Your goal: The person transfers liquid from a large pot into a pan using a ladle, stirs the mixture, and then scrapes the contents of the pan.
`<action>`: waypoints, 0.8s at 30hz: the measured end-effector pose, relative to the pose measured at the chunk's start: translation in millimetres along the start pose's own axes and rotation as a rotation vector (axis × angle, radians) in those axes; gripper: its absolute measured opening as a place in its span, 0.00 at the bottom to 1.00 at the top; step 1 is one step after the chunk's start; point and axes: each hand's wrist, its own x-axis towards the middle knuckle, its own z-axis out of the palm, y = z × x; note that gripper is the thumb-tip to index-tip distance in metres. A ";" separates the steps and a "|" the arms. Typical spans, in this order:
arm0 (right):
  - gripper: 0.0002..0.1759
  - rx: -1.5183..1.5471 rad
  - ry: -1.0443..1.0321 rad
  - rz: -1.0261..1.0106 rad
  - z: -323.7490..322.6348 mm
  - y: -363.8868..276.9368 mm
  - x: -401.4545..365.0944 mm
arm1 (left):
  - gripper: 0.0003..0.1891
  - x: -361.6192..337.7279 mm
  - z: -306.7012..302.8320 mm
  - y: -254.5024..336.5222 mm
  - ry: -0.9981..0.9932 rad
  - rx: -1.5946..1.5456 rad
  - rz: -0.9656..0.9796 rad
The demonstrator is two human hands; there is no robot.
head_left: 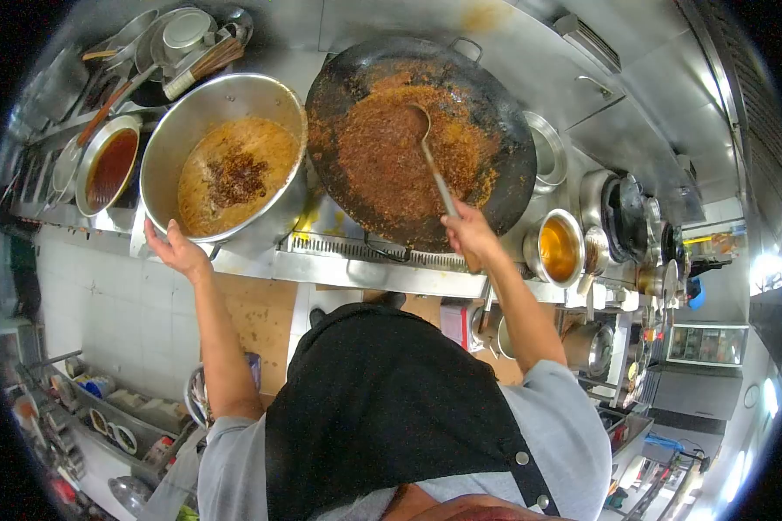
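My right hand (471,233) is closed around the handle of a long metal ladle (439,174). The ladle's bowl rests in thick reddish-brown minced food (374,161) in a large black wok (508,174). My left hand (181,252) is at the near left side of a big steel pot (158,169), fingers apart, seemingly against its outer wall just below the rim. Inside the pot is an orange-brown liquid (265,143) with a darker clump (237,176) in the middle.
Left of the pot stands a bowl of dark red sauce (113,169). Behind it are stacked pans and a bamboo brush (204,69). A pot of amber liquid (558,250) sits right of the wok, with more pots beyond. The steel stove edge (356,271) runs before me.
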 end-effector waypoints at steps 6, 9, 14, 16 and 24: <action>0.15 0.725 -0.303 0.272 24.8 0.6 -73.1 | 0.30 4.7 -4.4 -14.0 -0.013 0.020 0.009; 0.11 1.115 -0.365 0.339 31.7 16.3 -87.4 | 0.30 3.6 -5.6 -12.9 -0.007 0.051 0.033; 0.09 1.181 -0.386 0.329 33.3 9.2 -117.0 | 0.31 -2.7 -0.8 15.8 -0.023 0.140 0.043; 0.10 1.081 -0.248 0.293 33.5 -16.0 -137.6 | 0.31 -4.7 0.2 17.5 -0.022 0.102 0.047; 0.16 0.942 -0.308 0.085 43.1 -99.8 -191.5 | 0.32 0.4 -5.8 0.7 0.000 0.183 0.119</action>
